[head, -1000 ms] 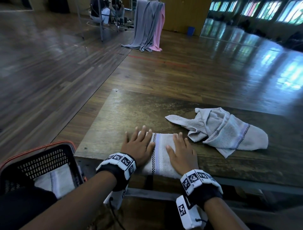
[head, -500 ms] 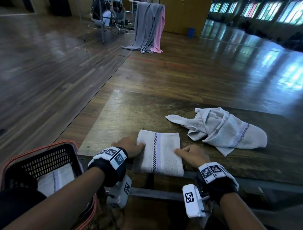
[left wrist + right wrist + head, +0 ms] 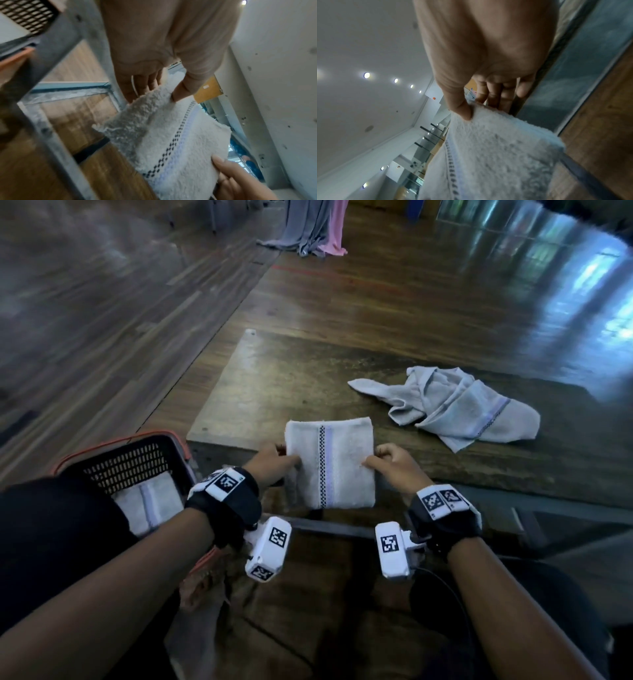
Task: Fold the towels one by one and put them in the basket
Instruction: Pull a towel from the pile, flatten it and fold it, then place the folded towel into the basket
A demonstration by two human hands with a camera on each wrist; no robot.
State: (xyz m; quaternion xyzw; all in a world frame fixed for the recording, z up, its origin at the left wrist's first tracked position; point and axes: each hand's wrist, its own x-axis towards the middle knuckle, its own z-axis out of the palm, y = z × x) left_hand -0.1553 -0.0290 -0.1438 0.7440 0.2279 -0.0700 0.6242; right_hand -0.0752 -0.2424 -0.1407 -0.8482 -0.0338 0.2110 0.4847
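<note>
A folded white towel [image 3: 330,462] with a black checked line and a pale blue stripe is held up over the table's near edge. My left hand [image 3: 274,462] pinches its left side, thumb on top and fingers beneath [image 3: 154,86]. My right hand [image 3: 390,462] pinches the right side the same way [image 3: 471,108]. The same towel fills the lower part of both wrist views [image 3: 171,142] [image 3: 496,155]. A crumpled, unfolded towel [image 3: 452,409] lies on the table to the right. The black basket [image 3: 130,460] with an orange rim stands at the lower left.
A folded towel [image 3: 150,505] lies inside the basket. The dark wooden table [image 3: 274,378] runs left to right, its metal frame [image 3: 342,530] below the near edge. Grey and pink cloths [image 3: 315,231] hang on a rack far back.
My hands went from pressing flat on the folded towel to gripping its two sides. The towel has come off the table towards me, past the near edge.
</note>
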